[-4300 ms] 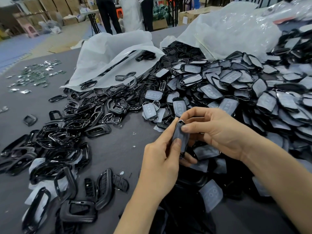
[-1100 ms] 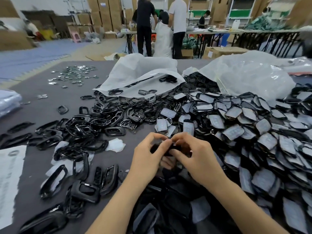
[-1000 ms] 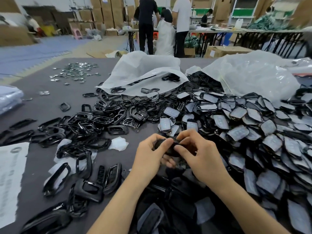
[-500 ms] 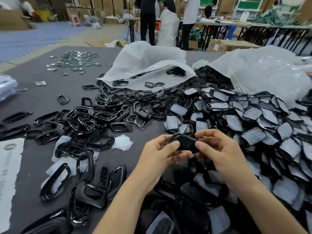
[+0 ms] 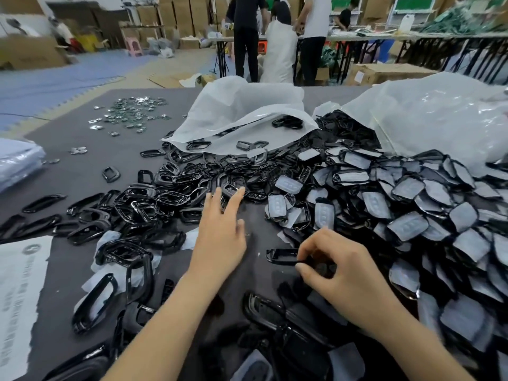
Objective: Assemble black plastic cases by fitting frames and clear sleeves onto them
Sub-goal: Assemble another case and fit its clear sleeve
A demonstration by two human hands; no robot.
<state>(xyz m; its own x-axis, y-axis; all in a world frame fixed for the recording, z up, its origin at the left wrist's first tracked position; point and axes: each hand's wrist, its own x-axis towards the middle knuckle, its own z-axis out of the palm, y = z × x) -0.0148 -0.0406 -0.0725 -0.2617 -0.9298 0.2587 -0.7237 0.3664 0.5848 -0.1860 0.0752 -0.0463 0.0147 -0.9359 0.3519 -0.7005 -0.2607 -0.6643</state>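
left hand (image 5: 220, 237) open, empty, reaching toward the frame pile (image 5: 165, 196); right hand (image 5: 341, 268) pinches a black case (image 5: 283, 256) beside it. plenty left unassembled.

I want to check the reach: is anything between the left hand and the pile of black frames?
Nothing visible blocks it. The left hand is open, fingertips already at the near edge of the black frames, with only bare table beneath.

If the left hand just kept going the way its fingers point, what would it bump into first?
Most likely the heap of black frames. The left hand is open, its fingertips already at the heap's near edge, though depth is hard to judge from this view.
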